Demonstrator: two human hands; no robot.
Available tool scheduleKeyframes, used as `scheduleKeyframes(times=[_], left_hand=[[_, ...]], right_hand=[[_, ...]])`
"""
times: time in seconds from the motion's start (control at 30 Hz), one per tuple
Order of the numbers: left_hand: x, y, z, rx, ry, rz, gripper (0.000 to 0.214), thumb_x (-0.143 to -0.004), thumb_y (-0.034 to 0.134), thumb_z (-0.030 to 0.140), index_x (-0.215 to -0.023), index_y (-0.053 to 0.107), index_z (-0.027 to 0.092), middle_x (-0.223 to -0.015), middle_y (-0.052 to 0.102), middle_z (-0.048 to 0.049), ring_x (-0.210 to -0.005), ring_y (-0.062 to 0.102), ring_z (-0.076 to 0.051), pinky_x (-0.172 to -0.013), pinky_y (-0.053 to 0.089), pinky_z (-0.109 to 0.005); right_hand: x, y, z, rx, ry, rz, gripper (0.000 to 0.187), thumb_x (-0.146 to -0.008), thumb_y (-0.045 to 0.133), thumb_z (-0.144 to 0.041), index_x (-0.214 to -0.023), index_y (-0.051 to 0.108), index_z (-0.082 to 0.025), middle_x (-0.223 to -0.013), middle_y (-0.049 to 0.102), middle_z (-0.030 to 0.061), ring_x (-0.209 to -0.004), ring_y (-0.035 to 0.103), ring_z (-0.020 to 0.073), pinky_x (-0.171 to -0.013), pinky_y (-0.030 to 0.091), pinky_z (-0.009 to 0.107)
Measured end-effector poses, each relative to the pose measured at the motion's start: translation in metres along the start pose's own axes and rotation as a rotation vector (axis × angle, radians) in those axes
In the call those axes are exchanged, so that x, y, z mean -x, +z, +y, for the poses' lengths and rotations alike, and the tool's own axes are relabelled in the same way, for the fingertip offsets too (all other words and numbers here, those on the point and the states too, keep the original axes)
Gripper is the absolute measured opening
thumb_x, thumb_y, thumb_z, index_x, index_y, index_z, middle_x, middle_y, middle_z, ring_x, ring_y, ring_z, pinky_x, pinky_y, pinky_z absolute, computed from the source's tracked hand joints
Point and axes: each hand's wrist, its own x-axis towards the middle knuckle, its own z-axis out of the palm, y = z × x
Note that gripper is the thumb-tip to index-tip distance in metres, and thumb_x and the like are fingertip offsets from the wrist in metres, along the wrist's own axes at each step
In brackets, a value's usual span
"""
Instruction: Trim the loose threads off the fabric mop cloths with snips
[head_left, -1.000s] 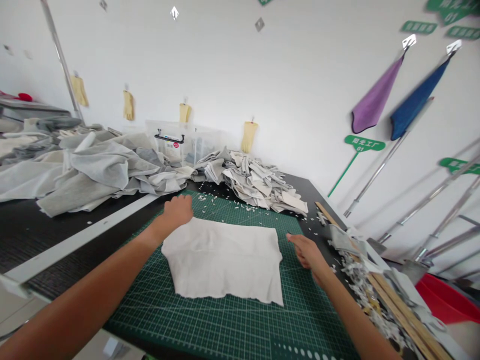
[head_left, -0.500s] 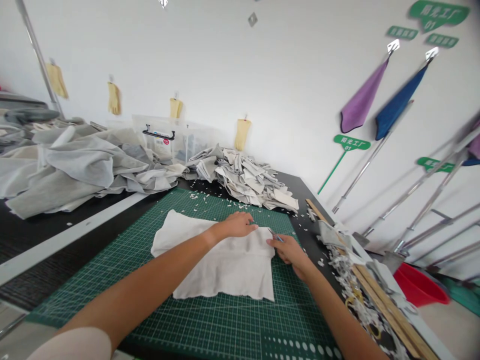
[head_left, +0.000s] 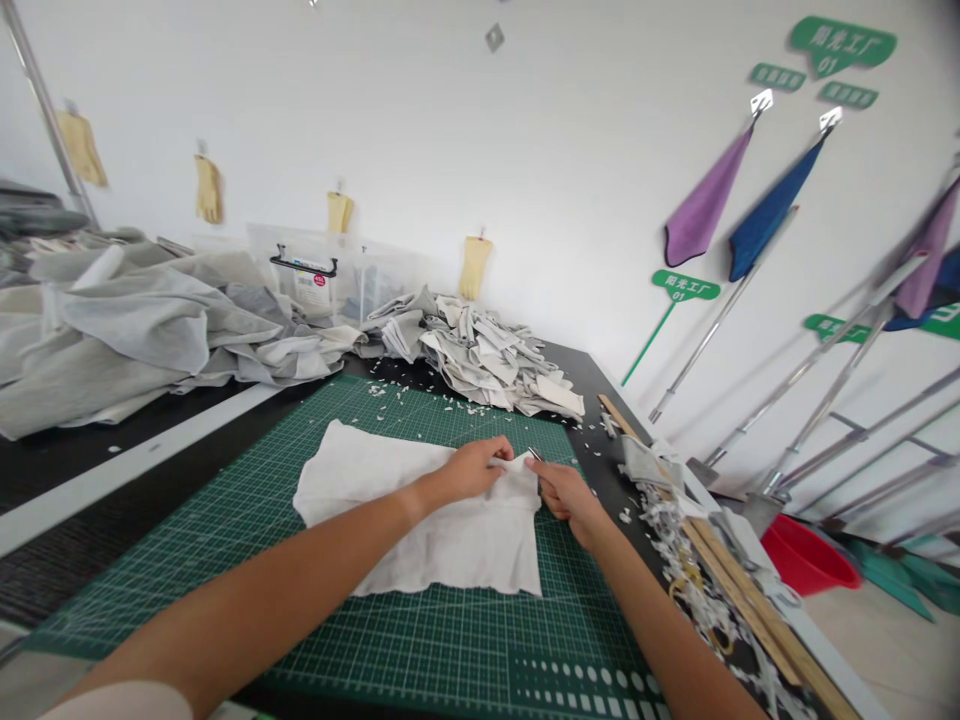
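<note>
A white cloth piece (head_left: 450, 545) lies spread on the green cutting mat (head_left: 420, 660). My left hand (head_left: 480, 467) is closed on the cloth's upper edge near its right corner, and the fabric bunches up a little there. Just to the right, my right hand (head_left: 564, 492) is closed around what look like small scissors (head_left: 535, 455); only a metal tip shows above the fingers. Its thumb and fingertips touch the cloth's corner. Most of the tool is hidden inside the hand.
Grey and white cloth offcuts (head_left: 487, 350) are heaped behind the mat, with white scraps scattered around. A larger fabric pile (head_left: 150, 320) and a clear plastic box (head_left: 304, 280) stand left. Wooden strips (head_left: 739, 590) and shreds lie along the right edge, above a red basin (head_left: 806, 555).
My left hand has gone from lying over the cloth to pinching its edge. My right hand has turned, with the scissors' tip now more upright beside the corner. The view has shifted slightly right.
</note>
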Motion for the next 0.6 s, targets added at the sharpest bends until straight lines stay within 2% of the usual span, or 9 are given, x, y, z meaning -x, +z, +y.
scheduleKeyframes(times=[0.07,0.17,0.23,0.3,0.5,0.6], left_hand=[[-0.001,0.004,-0.003,-0.006,-0.011,0.018,0.028,-0.082,0.061,0.02,-0.11,0.063,0.023,-0.109,0.071,-0.0021,-0.102,0.064,-0.02,-0.094,0.048,-0.031],[-0.004,0.006,-0.006,-0.009,-0.06,-0.001,0.034,-0.086,0.063,0.036,-0.118,0.064,0.024,-0.113,0.071,-0.0042,-0.105,0.064,-0.022,-0.093,0.048,-0.032],[-0.005,0.005,-0.005,-0.019,-0.063,-0.04,0.032,-0.092,0.056,0.043,-0.115,0.068,0.023,-0.109,0.072,-0.0045,-0.101,0.066,-0.022,-0.09,0.049,-0.032],[-0.005,0.003,-0.001,-0.045,-0.025,-0.053,0.031,-0.096,0.049,0.042,-0.107,0.071,0.023,-0.105,0.073,-0.0039,-0.096,0.065,-0.021,-0.087,0.048,-0.031],[0.005,0.0,0.017,-0.279,0.062,0.059,0.023,-0.096,0.051,0.034,-0.107,0.069,0.024,-0.106,0.071,-0.0036,-0.103,0.061,-0.022,-0.095,0.042,-0.036],[0.006,0.001,0.019,-0.341,0.064,0.065,0.023,-0.095,0.053,0.033,-0.112,0.067,0.026,-0.11,0.07,-0.0033,-0.106,0.059,-0.023,-0.096,0.041,-0.038]], right_hand=[[0.002,0.001,0.001,-0.015,-0.05,0.018,0.047,-0.072,0.077,-0.052,-0.069,0.041,-0.023,-0.044,0.027,-0.0126,-0.034,0.017,0.0034,-0.03,0.006,0.018],[0.006,0.004,0.004,0.002,-0.121,0.069,0.039,-0.071,0.079,-0.049,-0.081,0.053,-0.021,-0.042,0.027,-0.0133,-0.035,0.017,0.0042,-0.032,0.008,0.018],[0.009,0.006,0.004,0.036,-0.148,0.096,0.04,-0.071,0.078,-0.048,-0.092,0.059,-0.019,-0.042,0.029,-0.0129,-0.036,0.019,0.0048,-0.032,0.01,0.018],[0.012,0.007,0.003,0.07,-0.175,0.102,0.042,-0.073,0.076,-0.049,-0.096,0.062,-0.017,-0.043,0.031,-0.0121,-0.037,0.02,0.0053,-0.033,0.012,0.019],[0.019,0.01,-0.003,0.103,-0.241,0.006,0.041,-0.08,0.067,-0.058,-0.083,0.06,-0.018,-0.045,0.031,-0.0099,-0.039,0.021,0.0062,-0.036,0.012,0.021],[0.018,0.012,-0.001,0.107,-0.267,0.091,0.041,-0.08,0.067,-0.059,-0.082,0.06,-0.018,-0.046,0.031,-0.0093,-0.04,0.023,0.0069,-0.038,0.015,0.022]])
